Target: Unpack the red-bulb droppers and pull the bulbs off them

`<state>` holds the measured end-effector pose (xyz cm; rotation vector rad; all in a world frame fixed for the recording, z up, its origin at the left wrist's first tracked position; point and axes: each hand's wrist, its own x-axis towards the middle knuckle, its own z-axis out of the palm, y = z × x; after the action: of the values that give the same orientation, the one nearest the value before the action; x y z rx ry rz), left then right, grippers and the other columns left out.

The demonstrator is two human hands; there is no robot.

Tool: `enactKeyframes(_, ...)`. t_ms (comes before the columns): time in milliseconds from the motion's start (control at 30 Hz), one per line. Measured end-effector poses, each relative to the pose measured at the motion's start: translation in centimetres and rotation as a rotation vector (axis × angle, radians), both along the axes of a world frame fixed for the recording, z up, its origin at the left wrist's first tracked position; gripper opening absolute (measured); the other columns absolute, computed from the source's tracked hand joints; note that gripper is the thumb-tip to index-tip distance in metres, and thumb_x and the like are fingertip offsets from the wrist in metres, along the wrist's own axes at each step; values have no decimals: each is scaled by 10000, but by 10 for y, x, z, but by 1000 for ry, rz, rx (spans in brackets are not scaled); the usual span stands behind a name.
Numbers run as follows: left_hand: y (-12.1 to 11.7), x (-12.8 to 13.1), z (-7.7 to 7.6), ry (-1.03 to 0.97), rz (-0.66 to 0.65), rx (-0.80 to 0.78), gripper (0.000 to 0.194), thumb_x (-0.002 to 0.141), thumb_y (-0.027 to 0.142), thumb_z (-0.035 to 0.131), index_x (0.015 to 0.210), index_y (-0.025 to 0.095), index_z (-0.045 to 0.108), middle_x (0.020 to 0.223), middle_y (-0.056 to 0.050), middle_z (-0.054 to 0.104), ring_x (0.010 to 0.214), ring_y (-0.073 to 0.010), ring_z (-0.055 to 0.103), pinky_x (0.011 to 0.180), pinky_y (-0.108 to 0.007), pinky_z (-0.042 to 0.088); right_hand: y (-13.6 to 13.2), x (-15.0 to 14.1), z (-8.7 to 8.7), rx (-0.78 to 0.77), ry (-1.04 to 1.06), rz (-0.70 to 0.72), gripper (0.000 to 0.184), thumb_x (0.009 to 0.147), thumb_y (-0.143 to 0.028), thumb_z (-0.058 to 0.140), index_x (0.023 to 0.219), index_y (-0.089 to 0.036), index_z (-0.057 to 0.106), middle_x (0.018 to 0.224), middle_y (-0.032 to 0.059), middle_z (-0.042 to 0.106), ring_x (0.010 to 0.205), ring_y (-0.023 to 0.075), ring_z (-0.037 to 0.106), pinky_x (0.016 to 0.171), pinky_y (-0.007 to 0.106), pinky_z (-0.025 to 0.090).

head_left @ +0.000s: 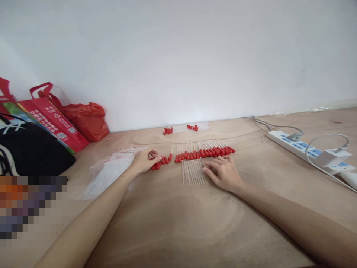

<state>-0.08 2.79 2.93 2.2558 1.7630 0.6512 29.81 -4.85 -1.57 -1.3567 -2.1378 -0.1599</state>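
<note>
My left hand (146, 160) is at the left end of the work area, thumb and fingers closed on a red rubber bulb. Several loose red rubber bulbs (157, 166) lie right beside its fingertips. My right hand (224, 173) rests low over the table, with thumb and index finger at the right edge of a batch of clear dropper tubes (192, 174); they close around one tube end, partly hidden. Beyond both hands runs a row of droppers (206, 152), red bulbs toward me and clear stems pointing to the wall.
Clear zip bags (110, 173) lie left of my left hand. Farther back, another clear bag (182, 128) has small red bulbs (168, 131) by it. Red shopping bags (55, 119) and a black bag (36, 145) stand left. A power strip (304, 147) with cables lies right.
</note>
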Motion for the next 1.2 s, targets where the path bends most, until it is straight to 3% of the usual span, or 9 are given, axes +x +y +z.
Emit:
enactKeyframes(133, 1, 6, 8, 66, 6, 79, 328, 721, 480, 470, 735, 191, 624, 626, 5, 611, 559, -135, 504, 536, -237, 365, 1, 1, -1, 21, 11, 47, 289, 873, -288, 364, 833, -211, 639, 705, 14, 660, 689, 137, 494, 773, 331, 225)
enactKeyframes(267, 7, 24, 13, 183, -2, 150, 228, 678, 411, 520, 692, 219, 640, 758, -18, 622, 730, -186, 534, 666, -283, 396, 4, 4, -2, 42, 58, 56, 293, 876, -259, 353, 828, -203, 636, 679, 8, 655, 654, 128, 485, 755, 320, 241)
enactKeyframes(467, 26, 51, 3, 290, 6, 135, 211, 566, 426, 611, 533, 218, 624, 818, -69, 596, 911, -290, 498, 816, -421, 350, 9, 9, -4, 53, 176, 33, 287, 874, -265, 358, 846, -220, 640, 688, -3, 659, 638, 124, 504, 734, 317, 262)
enactKeyframes(667, 36, 60, -4, 286, 67, 119, 301, 581, 318, 596, 343, 179, 476, 594, -94, 575, 843, -319, 514, 775, -449, 357, 9, 9, -3, 40, 176, 21, 283, 868, -264, 368, 833, -221, 645, 698, 2, 659, 651, 127, 516, 746, 327, 263)
enactKeyframes(767, 31, 61, 3, 260, 83, 132, 326, 665, 301, 525, 365, 186, 472, 449, -76, 512, 776, -308, 531, 713, -419, 380, 10, 9, -4, 35, 184, -5, 277, 864, -261, 372, 833, -220, 644, 629, -3, 634, 636, 131, 514, 749, 334, 270)
enactKeyframes(833, 20, 62, 9, 238, 73, 161, 281, 728, 283, 463, 473, 184, 528, 479, -63, 533, 741, -272, 542, 682, -373, 392, 10, 10, -5, 61, 208, -17, 268, 861, -264, 377, 850, -214, 640, 625, 3, 624, 634, 134, 515, 748, 337, 283)
enactKeyframes(967, -20, 64, 8, 169, -72, 230, 198, 826, 283, 380, 790, 172, 540, 691, -38, 604, 639, -187, 549, 588, -293, 395, 9, 10, -5, 209, 266, -18, 296, 838, -335, 421, 1050, -192, 570, 906, 76, 623, 843, 186, 541, 783, 354, 326)
enactKeyframes(1100, -56, 67, -14, 179, -380, 446, 197, 871, 273, 362, 789, 168, 508, 731, -39, 608, 657, -171, 553, 610, -290, 398, 3, 8, 0, 327, 173, 55, 492, 779, -439, 502, 1204, -192, 466, 1146, 125, 519, 1040, 234, 473, 866, 403, 316)
enactKeyframes(1200, -66, 70, -27, 170, -502, 623, 191, 873, 264, 398, 750, 164, 504, 707, -31, 604, 654, -157, 542, 638, -293, 397, -2, 4, 4, 299, 18, 171, 450, 777, -440, 517, 1183, -247, 493, 1128, 78, 558, 1057, 226, 466, 936, 439, 245)
